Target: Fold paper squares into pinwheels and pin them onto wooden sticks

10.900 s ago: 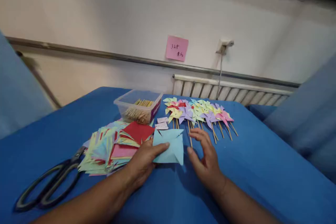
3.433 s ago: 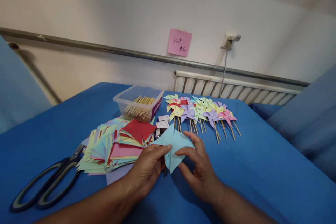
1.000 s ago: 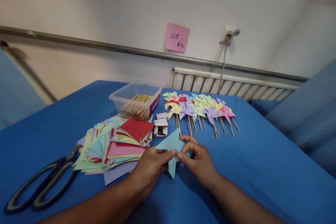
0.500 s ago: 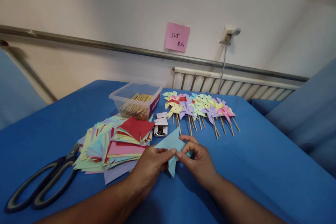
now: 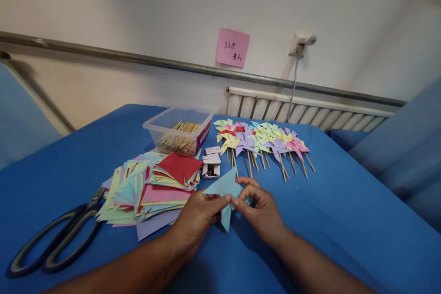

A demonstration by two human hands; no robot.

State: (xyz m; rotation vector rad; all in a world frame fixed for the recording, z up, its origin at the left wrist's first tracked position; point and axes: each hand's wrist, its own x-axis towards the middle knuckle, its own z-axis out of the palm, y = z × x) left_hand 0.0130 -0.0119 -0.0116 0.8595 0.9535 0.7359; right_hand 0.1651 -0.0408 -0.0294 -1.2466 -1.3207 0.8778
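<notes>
A light-blue paper pinwheel [image 5: 225, 184], with its points partly folded in, is held between both hands above the blue cloth. My left hand [image 5: 198, 218] is closed on its left side, the thumb pressing near the middle. My right hand [image 5: 260, 209] pinches the paper by the centre, thumb and fingertips close to the left thumb. Whether a pin is at the centre is hidden by the fingers. Just beyond the hands stands a small open box [image 5: 211, 167] with dark, shiny small pieces inside. Piles of coloured paper squares [image 5: 165, 197] lie left of my left hand.
Large scissors [image 5: 65, 234] lie at the left, blades against the paper. Behind the piles is a clear plastic bin [image 5: 155, 134] of wooden sticks [image 5: 181, 138]. Several pinwheels on sticks [image 5: 262, 140] lie at the back right. A radiator [image 5: 303, 110] and metal rail [image 5: 138, 58] run along the wall.
</notes>
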